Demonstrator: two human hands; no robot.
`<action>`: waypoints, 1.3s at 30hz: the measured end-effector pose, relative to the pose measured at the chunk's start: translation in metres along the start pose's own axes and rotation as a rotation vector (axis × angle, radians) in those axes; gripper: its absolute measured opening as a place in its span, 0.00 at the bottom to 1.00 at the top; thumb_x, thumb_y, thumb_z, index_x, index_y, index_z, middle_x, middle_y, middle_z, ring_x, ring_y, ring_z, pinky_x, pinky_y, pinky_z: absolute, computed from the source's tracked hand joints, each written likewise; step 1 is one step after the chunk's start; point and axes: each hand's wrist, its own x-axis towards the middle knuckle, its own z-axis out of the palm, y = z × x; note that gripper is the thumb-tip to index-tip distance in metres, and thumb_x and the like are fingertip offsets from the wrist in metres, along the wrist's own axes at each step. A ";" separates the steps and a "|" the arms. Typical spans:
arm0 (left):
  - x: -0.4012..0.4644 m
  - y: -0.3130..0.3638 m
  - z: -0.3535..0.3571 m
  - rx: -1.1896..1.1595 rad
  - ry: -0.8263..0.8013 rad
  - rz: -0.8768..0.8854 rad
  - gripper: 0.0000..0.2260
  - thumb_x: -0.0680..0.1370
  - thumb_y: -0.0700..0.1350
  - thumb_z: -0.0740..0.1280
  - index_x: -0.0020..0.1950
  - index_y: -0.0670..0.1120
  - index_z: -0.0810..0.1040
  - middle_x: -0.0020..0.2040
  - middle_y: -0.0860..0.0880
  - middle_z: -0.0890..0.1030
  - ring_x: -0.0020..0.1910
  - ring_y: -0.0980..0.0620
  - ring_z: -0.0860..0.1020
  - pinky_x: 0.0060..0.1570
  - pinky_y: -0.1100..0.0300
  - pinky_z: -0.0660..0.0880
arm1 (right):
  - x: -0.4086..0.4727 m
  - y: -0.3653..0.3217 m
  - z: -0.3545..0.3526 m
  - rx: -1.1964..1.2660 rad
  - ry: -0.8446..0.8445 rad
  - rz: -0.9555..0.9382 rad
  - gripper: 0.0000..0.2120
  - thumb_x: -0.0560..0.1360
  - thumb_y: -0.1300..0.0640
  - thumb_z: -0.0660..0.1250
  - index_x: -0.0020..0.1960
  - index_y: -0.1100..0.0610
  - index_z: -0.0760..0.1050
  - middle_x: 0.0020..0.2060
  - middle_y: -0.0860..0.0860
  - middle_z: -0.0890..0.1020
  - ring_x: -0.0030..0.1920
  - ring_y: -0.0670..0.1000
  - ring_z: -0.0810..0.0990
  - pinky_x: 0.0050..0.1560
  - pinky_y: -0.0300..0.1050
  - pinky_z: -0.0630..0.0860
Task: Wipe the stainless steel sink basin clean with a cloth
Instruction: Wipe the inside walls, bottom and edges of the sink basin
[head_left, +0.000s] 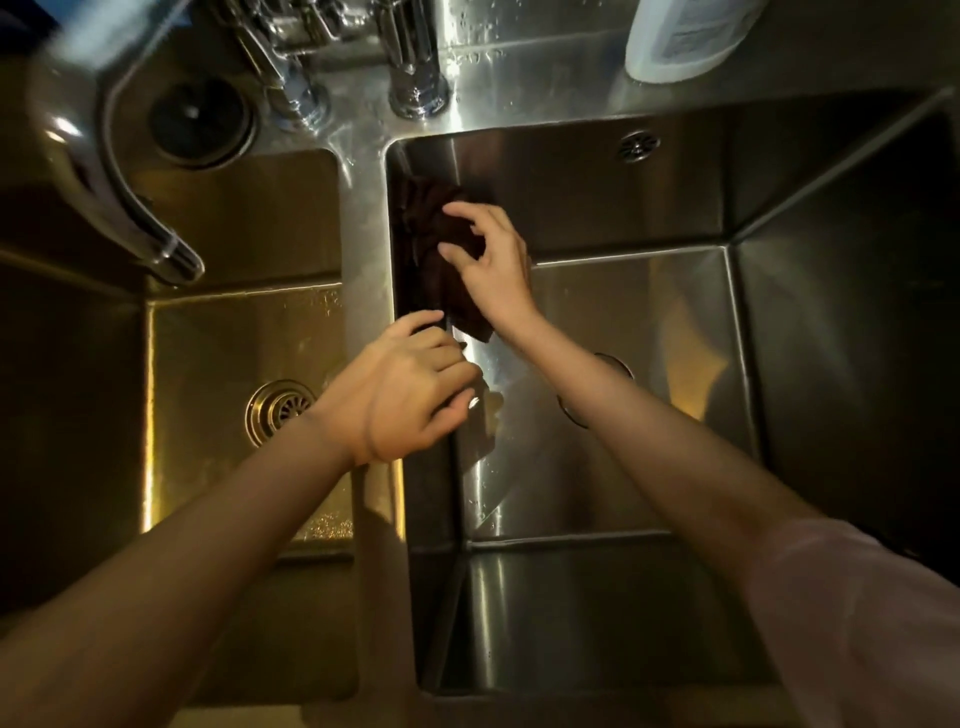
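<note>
Your right hand (493, 270) holds the dark cloth (441, 254) against the left wall of the right-hand sink basin (623, 467), up near the back corner. Your fingers curl over the bunched cloth, thumb and forefinger spread across its top, and a tail of it hangs down below your wrist. Your left hand (410, 389) sits just below and to the left of the right one, on the steel divider (363, 234) between the two basins, its fingers bent over the divider's edge into the right basin; you cannot tell whether its fingertips touch the cloth's tail. A thin band circles that wrist.

Past your right hand's knuckles, an overflow grille (638, 145) sits in the basin's back wall. Under your right forearm the drain (615, 364) is mostly hidden. To the left of your left hand lies the second basin (234, 338) with its round strainer (278, 410). Beyond both hands stand the tap bases (415, 93), a curved spout (130, 208), and a white bottle (680, 36) on the back ledge.
</note>
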 end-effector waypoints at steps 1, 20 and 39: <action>0.000 0.001 -0.001 0.002 0.005 -0.001 0.18 0.78 0.49 0.55 0.49 0.44 0.83 0.44 0.48 0.83 0.49 0.48 0.80 0.69 0.49 0.62 | 0.001 -0.013 -0.008 0.008 0.001 -0.063 0.18 0.70 0.61 0.72 0.59 0.56 0.78 0.56 0.51 0.78 0.52 0.51 0.79 0.56 0.46 0.76; -0.024 0.021 0.019 0.051 0.234 -0.035 0.14 0.80 0.46 0.60 0.46 0.43 0.83 0.43 0.47 0.83 0.45 0.46 0.81 0.62 0.49 0.69 | -0.014 0.081 0.026 -0.224 -0.349 0.194 0.19 0.72 0.64 0.69 0.60 0.57 0.67 0.59 0.53 0.70 0.58 0.53 0.74 0.59 0.53 0.74; -0.053 0.057 0.011 0.074 0.278 -0.161 0.11 0.80 0.45 0.61 0.50 0.43 0.83 0.49 0.45 0.83 0.51 0.46 0.80 0.61 0.49 0.68 | -0.067 -0.013 -0.026 -0.013 -0.274 -0.114 0.18 0.69 0.61 0.73 0.56 0.56 0.71 0.52 0.46 0.70 0.50 0.42 0.70 0.54 0.42 0.72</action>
